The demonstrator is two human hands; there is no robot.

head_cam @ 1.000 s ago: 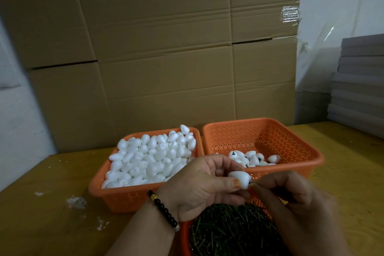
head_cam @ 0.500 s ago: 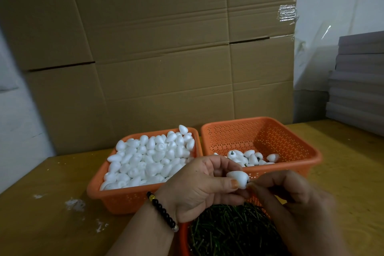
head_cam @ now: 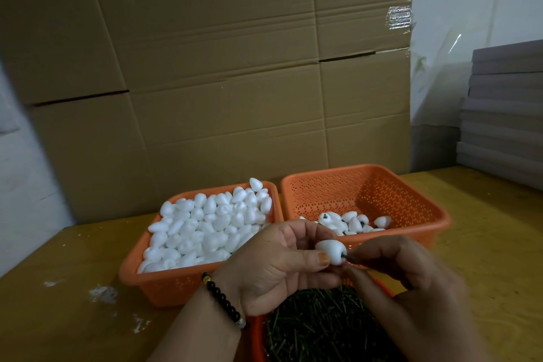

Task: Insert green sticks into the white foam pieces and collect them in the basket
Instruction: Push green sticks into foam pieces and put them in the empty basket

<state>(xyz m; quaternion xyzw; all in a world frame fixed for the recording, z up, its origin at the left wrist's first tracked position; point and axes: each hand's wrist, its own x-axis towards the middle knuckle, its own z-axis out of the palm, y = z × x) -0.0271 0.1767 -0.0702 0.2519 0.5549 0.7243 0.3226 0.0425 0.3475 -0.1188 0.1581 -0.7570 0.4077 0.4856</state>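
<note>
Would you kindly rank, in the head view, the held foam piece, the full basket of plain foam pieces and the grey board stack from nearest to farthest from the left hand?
1. Held foam piece, in the left hand.
2. Full basket, just left.
3. Grey board stack, far right.

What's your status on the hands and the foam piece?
Left hand grips foam piece. Right hand pinches green stick at its end. Nothing blocking right basket.

White foam pieces [head_cam: 205,229] heaped in an orange perforated basket [head_cam: 164,288]; second orange basket [head_cam: 411,200] dotted with tiny holes. Dark green sticks [head_cam: 323,329]. Black beaded bracelet [head_cam: 220,297]. Yellowish tabletop [head_cam: 58,288], flecked white. Brown cardboard [head_cam: 220,68] behind.
</note>
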